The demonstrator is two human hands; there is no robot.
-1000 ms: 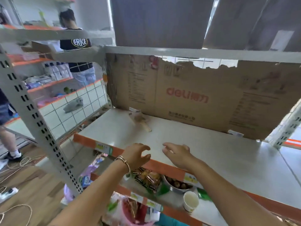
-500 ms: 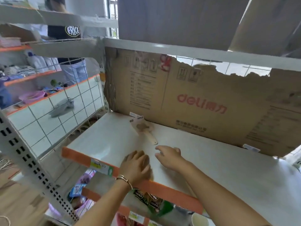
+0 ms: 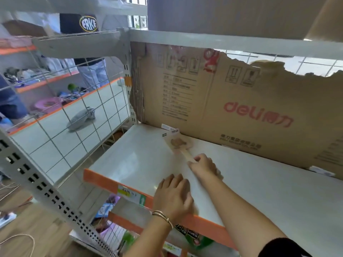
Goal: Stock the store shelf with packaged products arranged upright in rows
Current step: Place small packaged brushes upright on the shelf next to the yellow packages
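A packaged product [image 3: 178,143], a flat pack with a wooden handle, lies flat on the white shelf board [image 3: 133,164] near the cardboard back panel [image 3: 241,101]. My right hand [image 3: 204,166] reaches over the shelf, and its fingers curl on the near end of the pack's handle. Closer to me, my left hand [image 3: 173,196], with a bracelet on the wrist, rests palm down by the shelf's orange front edge [image 3: 100,179] and holds nothing.
A wire grid panel [image 3: 78,123] closes the shelf's left side, with a perforated grey upright [image 3: 37,182] in front of it. Another shelf board [image 3: 222,39] hangs overhead. Packets lie on the lower shelf [image 3: 187,236]. A person in a black shirt [image 3: 87,25] stands beyond the left shelving.
Both hands moved forward over the shelf. My right hand reached the pack's handle and closed on it; my left hand settled flat by the front edge. The view moved closer.
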